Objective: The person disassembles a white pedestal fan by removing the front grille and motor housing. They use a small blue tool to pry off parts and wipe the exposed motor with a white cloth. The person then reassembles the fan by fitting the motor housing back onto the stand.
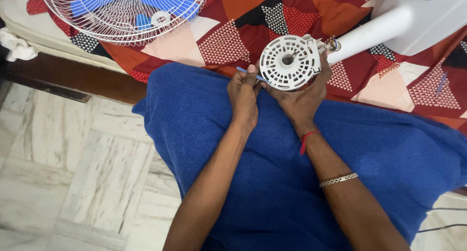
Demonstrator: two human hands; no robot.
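Taking the white round motor housing as my landmark: far to its left and down lies the marble floor, pale with grey veins, running up to a dark wooden bed edge. Up and left of the housing, the wire fan guard with its blue blades lies flat on the patterned bedspread, off the fan body, so I judge the front is stripped down and the motor end is what remains in hand.

Just left of the housing, my left hand is closed in a pinch around a thin blue tool, its tip against the housing's lower left edge. The housing itself sits over my lap on the blue towel. Beneath and behind it, my right hand is curled around its rim, holding it steady. To the right of the housing, the white fan neck runs up to the base.
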